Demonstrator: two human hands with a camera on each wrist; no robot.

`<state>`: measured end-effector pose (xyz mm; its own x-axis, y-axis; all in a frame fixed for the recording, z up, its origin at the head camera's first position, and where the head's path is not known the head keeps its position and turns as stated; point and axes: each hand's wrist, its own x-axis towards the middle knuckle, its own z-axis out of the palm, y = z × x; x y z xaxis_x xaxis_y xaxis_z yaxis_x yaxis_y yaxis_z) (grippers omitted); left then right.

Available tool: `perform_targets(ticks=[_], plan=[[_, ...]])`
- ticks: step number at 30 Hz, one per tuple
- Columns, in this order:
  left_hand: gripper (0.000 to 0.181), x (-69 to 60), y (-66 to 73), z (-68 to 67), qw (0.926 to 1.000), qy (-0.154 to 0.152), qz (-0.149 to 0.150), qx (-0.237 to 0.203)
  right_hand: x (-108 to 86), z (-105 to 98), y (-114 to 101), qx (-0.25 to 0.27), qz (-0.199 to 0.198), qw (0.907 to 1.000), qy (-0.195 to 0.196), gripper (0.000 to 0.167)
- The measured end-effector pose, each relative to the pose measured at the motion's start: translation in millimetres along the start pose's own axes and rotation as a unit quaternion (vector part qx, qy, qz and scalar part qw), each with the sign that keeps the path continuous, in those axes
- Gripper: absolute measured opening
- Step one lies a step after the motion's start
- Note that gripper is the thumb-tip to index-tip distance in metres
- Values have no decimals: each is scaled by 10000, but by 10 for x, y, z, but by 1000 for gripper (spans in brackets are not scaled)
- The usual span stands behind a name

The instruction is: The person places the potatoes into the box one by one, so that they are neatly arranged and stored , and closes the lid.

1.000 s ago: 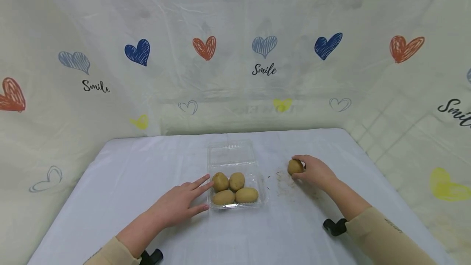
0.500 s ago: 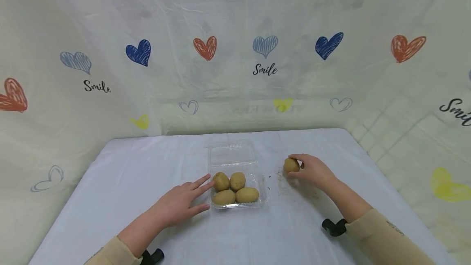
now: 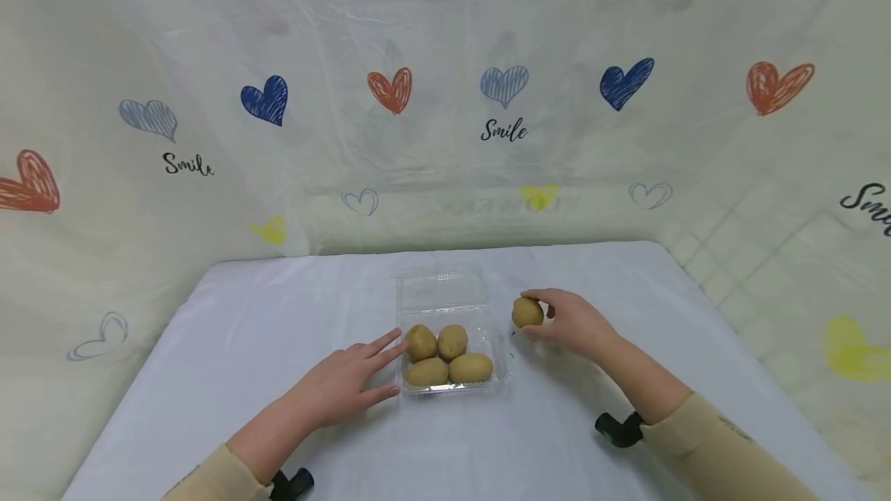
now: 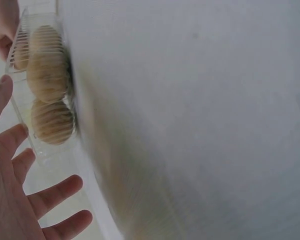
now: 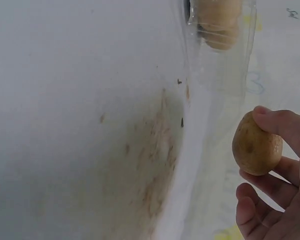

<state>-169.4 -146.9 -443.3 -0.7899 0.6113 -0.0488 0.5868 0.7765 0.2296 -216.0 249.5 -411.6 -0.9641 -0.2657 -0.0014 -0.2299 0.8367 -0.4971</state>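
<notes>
A clear plastic clamshell box (image 3: 500, 354) lies with its lid (image 3: 442, 288) folded back on the table. Several potatoes (image 3: 470, 368) sit in its base, in two rows. My left hand (image 3: 341, 385) is at the box's left side with fingers spread, the fingertips at the wall; in the left wrist view that hand (image 4: 20, 180) shows its fingers extended beside the box (image 4: 25, 100). Just right of the box, my right hand (image 3: 571, 323) pinches another potato (image 3: 527, 312) between thumb and fingers. The right wrist view shows this potato (image 5: 256, 145) held above the cloth.
A white cloth (image 3: 278, 315) covers the table. Brown dirt crumbs (image 5: 155, 165) are scattered on it to the right of the box. A curtain (image 3: 445, 153) printed with hearts and "Smile" hangs behind and at the sides.
My right hand has moved left with the potato, from over the dirt crumbs toward the box. The left hand stays beside the box, and the whole view has shifted slightly.
</notes>
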Motion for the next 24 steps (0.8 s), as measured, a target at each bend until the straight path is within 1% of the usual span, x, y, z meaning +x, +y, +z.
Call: perform_targets(ticks=[3,9,12,20,24], plan=[[68,6,2,-3,10000,-34,-18,8,17,15,-112,58,-111,9999,-5,57],[69,5,7,-1,10000,-37,-77,-8,59,93,-296,16,-588,9982,-97,58],[69,6,7,4,10000,-39,-73,7,73,141,-363,-48,-727,9972,-169,59],[68,17,-4,4,10000,-31,-66,45,89,257,-477,-243,-735,9966,-285,58],[69,12,-3,4,10000,-39,-74,11,82,318,-516,-408,-800,9954,-336,58]])
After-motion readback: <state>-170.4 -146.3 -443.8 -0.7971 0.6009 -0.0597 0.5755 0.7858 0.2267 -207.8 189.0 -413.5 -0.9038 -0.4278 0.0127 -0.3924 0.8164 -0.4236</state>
